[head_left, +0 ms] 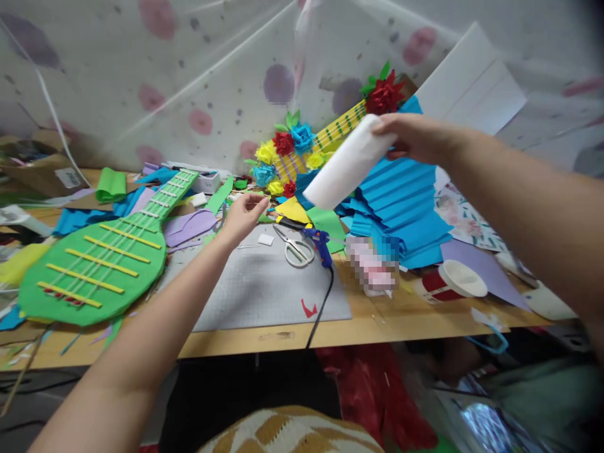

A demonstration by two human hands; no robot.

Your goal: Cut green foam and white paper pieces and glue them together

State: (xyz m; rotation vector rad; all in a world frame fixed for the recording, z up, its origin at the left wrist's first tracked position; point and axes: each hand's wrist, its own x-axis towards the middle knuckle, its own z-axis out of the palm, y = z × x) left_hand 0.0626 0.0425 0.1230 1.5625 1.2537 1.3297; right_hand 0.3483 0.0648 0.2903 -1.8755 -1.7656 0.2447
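My right hand (411, 137) is raised above the table and grips the top end of a rolled white sheet (346, 167), which slants down to the left. My left hand (244, 214) reaches forward over the grey cutting mat (264, 286), its fingers pinched together near the yellow and green paper scraps; what it pinches, if anything, is too small to make out. Scissors (296, 248) and a blue glue gun (321, 244) lie on the mat just right of the left hand.
A green paper guitar (104, 258) with yellow strips lies at the left. Folded blue paper (401, 207), paper flowers (283, 157), a tipped red-and-white cup (448, 283) and white card (472, 82) crowd the right. The glue gun's black cord (321, 308) runs off the table's front edge.
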